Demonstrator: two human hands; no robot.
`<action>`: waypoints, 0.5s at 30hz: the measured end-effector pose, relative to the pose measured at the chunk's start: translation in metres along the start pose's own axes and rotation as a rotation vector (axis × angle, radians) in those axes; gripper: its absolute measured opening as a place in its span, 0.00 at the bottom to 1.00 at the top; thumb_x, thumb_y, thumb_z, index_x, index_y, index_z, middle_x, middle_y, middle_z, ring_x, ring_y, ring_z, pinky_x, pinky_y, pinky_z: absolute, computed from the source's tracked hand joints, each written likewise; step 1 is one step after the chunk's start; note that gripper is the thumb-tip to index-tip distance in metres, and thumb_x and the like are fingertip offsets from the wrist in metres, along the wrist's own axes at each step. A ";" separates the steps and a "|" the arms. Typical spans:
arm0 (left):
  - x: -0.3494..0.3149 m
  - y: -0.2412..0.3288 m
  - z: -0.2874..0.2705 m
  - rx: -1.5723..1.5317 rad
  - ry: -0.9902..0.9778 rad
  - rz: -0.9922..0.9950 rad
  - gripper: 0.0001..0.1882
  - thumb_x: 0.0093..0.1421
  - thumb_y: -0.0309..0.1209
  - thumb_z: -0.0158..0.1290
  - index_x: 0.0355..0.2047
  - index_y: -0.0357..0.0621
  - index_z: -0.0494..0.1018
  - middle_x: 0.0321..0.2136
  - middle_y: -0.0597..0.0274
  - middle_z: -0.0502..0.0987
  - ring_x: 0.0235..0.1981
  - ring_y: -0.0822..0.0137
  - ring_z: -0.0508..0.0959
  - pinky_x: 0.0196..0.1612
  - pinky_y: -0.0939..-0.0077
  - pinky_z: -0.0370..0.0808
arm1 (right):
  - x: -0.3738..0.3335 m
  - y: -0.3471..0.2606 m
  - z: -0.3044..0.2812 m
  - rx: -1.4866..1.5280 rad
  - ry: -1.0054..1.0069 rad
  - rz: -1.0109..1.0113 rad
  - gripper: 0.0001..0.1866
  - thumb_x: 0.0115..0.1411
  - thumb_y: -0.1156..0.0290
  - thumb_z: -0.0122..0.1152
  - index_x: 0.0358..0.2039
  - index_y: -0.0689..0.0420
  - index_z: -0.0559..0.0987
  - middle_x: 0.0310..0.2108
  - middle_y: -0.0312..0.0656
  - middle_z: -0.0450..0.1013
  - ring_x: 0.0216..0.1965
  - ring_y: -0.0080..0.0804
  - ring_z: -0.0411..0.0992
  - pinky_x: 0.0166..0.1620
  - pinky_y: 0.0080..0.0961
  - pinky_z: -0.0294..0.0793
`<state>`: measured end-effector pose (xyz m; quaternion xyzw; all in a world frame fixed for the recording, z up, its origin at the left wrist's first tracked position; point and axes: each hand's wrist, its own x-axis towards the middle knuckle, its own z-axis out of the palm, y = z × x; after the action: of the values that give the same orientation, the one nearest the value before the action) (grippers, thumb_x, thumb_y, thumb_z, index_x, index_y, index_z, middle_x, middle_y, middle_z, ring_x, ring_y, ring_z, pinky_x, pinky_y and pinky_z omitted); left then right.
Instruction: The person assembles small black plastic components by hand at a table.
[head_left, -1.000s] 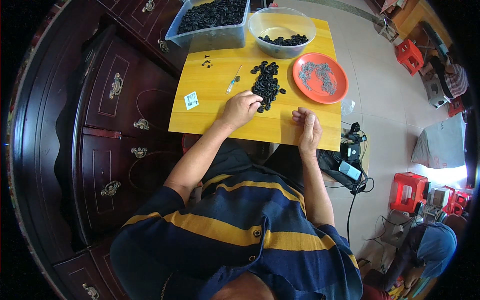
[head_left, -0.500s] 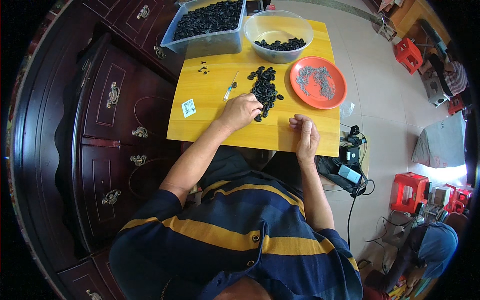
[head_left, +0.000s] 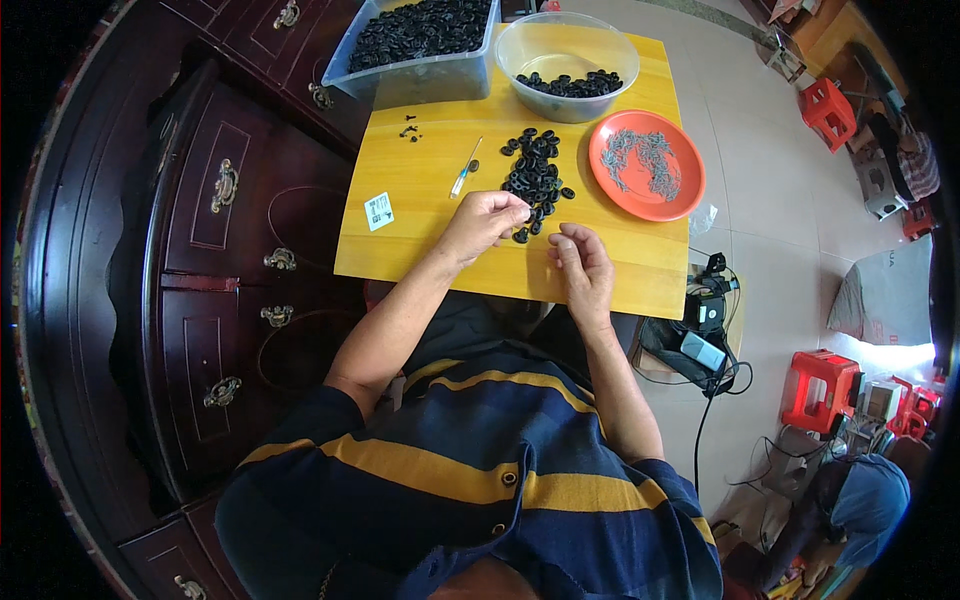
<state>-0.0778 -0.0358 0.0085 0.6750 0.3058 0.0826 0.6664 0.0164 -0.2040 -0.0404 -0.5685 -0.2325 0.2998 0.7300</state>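
Observation:
Just by the near left side of a pile of small black oval pieces is my left hand, thumb and forefinger pinched together. What lies in that pinch is too small or hidden to make out. My right hand hovers over the near edge of the yellow table, fingers curled toward the thumb; I cannot see what they hold. Right of the pile rests a red plate bearing many thin grey metal pins or screws. A slim screwdriver with a clear bluish handle lies left of the pile.
A clear bin full of black pieces and a clear round bowl partly filled with them stand at the back. A white label and black scraps lie at left. Dark drawers border the left; cables and devices sit at right.
My right hand has moved left, closer to my left hand. My left hand has shifted slightly and its pinch now shows at the pile's near edge.

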 end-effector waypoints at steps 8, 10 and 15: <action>-0.005 0.000 0.010 0.017 -0.039 0.070 0.12 0.64 0.36 0.55 0.38 0.40 0.78 0.26 0.72 0.76 0.25 0.81 0.71 0.27 0.87 0.69 | 0.006 -0.001 0.010 0.094 -0.031 0.116 0.12 0.67 0.73 0.54 0.49 0.63 0.72 0.40 0.39 0.76 0.35 0.20 0.73 0.39 0.16 0.73; -0.005 -0.001 0.013 0.004 -0.041 0.073 0.12 0.64 0.36 0.55 0.38 0.40 0.78 0.26 0.72 0.76 0.25 0.81 0.71 0.27 0.87 0.69 | 0.007 0.002 0.012 0.103 -0.022 0.109 0.09 0.66 0.74 0.55 0.45 0.63 0.73 0.37 0.39 0.77 0.33 0.20 0.74 0.37 0.16 0.73; -0.003 -0.004 0.020 -0.021 0.016 0.148 0.08 0.62 0.30 0.56 0.34 0.38 0.79 0.22 0.71 0.76 0.22 0.80 0.71 0.25 0.83 0.69 | 0.008 0.010 0.014 0.126 0.003 0.107 0.06 0.64 0.76 0.58 0.39 0.62 0.75 0.32 0.31 0.73 0.31 0.14 0.70 0.35 0.14 0.71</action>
<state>-0.0712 -0.0549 0.0034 0.6881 0.2594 0.1401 0.6630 0.0114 -0.1870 -0.0466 -0.5336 -0.1813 0.3517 0.7475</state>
